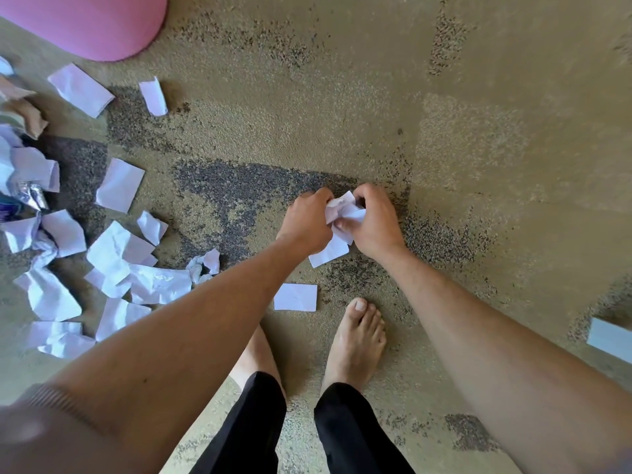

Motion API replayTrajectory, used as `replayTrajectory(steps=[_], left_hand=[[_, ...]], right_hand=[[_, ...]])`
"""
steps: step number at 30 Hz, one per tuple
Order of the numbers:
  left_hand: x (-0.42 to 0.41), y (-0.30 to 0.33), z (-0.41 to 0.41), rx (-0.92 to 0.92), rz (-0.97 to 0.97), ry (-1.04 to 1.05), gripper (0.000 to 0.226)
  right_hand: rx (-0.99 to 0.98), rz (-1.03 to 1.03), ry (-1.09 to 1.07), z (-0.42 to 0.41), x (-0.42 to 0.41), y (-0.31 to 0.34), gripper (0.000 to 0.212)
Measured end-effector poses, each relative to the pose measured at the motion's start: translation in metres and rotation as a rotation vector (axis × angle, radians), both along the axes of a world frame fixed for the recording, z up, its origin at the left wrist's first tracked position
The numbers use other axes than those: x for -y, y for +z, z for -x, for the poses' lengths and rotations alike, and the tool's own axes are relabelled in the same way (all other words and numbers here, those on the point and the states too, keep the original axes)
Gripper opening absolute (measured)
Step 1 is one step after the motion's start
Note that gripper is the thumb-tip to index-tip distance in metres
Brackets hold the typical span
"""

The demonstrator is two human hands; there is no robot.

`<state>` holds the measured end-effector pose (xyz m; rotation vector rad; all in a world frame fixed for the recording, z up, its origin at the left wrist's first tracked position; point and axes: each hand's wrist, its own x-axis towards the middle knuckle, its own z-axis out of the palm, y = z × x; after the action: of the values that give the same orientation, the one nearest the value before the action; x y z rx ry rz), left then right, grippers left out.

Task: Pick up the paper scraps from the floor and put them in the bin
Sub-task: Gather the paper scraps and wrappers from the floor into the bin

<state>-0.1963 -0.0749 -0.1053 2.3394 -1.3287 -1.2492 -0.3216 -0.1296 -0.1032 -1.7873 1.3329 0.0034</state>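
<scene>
My left hand and my right hand meet above the carpet and both grip a bunch of crumpled white paper scraps, with a flat piece hanging below them. One flat scrap lies on the carpet just in front of my feet. Several more white scraps lie scattered and piled at the left. Two further scraps sit at the far left near the pink object. No bin is plainly visible.
A pink rounded object fills the top left corner. Foil and brown paper litter sits at the left edge. My bare feet stand on the tan, dark-speckled carpet. A pale flat object lies at the right edge.
</scene>
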Motion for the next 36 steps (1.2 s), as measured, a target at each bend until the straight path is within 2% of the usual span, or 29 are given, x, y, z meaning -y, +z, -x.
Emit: replayTrajectory(steps=[4,6,10,13,16,19,25,27,29,31,33,36], left_hand=[[-0.010,0.008,-0.006,-0.107,-0.024,-0.005,0.008],[-0.018,0.016,-0.008,-0.185,-0.063,0.028,0.010],[-0.036,0.038,-0.012,-0.381,-0.076,0.205,0.011],[-0.045,0.064,-0.010,-0.546,-0.046,0.409,0.011],[-0.047,0.094,-0.008,-0.633,-0.007,0.559,0.016],[-0.046,0.122,-0.008,-0.688,0.055,0.689,0.025],[-0.046,0.168,-0.018,-0.578,0.168,0.873,0.020],[-0.047,0.184,-0.021,-0.522,0.188,0.907,0.023],[-0.049,0.202,-0.034,-0.472,0.210,0.964,0.024],[-0.046,0.224,-0.053,-0.463,0.238,0.996,0.021],[-0.041,0.246,-0.076,-0.456,0.269,1.051,0.014],[-0.031,0.273,-0.118,-0.467,0.296,1.117,0.025]], right_hand=[[0.036,-0.074,0.021,0.005,-0.005,-0.001,0.039],[0.069,-0.185,-0.019,0.008,-0.009,0.003,0.037],[0.238,-0.491,-0.159,0.011,-0.021,0.025,0.026],[0.370,-0.626,-0.274,0.005,-0.026,0.050,0.025],[0.523,-0.842,-0.409,-0.005,-0.028,0.074,0.043],[0.631,-1.001,-0.448,-0.014,-0.028,0.099,0.061],[0.626,-1.007,-0.334,-0.049,-0.028,0.146,0.041],[0.626,-0.970,-0.298,-0.057,-0.028,0.157,0.018],[0.614,-0.929,-0.295,-0.072,-0.027,0.178,0.021],[0.592,-0.908,-0.298,-0.089,-0.022,0.195,0.013],[0.548,-0.867,-0.288,-0.114,-0.013,0.214,0.026],[0.500,-0.796,-0.274,-0.158,0.004,0.250,0.018]])
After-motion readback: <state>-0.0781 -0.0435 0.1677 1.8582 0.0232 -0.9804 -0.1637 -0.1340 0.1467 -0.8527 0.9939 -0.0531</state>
